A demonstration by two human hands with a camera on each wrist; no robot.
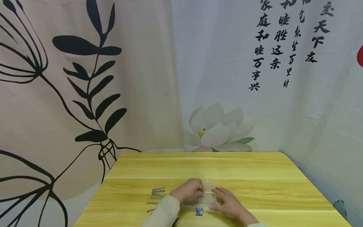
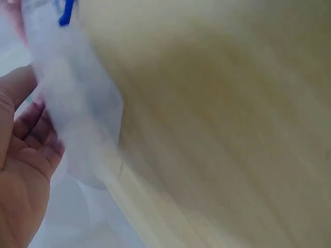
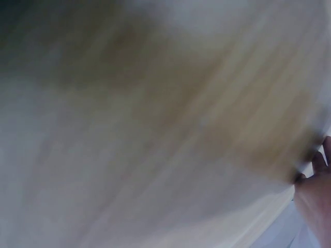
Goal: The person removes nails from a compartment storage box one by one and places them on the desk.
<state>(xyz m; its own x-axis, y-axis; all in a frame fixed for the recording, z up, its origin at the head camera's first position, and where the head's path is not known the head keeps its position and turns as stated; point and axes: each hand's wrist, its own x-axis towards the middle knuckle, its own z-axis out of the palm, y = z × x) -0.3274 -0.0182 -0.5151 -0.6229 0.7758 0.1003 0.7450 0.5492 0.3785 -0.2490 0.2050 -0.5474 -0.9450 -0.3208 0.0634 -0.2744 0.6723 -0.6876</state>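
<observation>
A clear plastic compartment box (image 1: 207, 200) lies near the front middle of the table, with a blue piece (image 1: 199, 211) at its front edge. My left hand (image 1: 189, 190) is over the box's left part with bent fingers; whether they hold anything is hidden. In the left wrist view its thumb and fingers are beside the translucent plastic, which is blurred. My right hand (image 1: 229, 205) holds the box's right end, thumb near the front and fingers farther back. Several thin metal screws or nails (image 1: 158, 193) lie to the left; their exact kind is too small to tell.
The yellow wood-grain table (image 1: 255, 179) extends beyond and to both sides of the box. Behind it hangs a printed cloth (image 1: 153, 94) with plants, a lotus and writing. A dark object at the left sleeve (image 1: 165, 212) is mostly hidden.
</observation>
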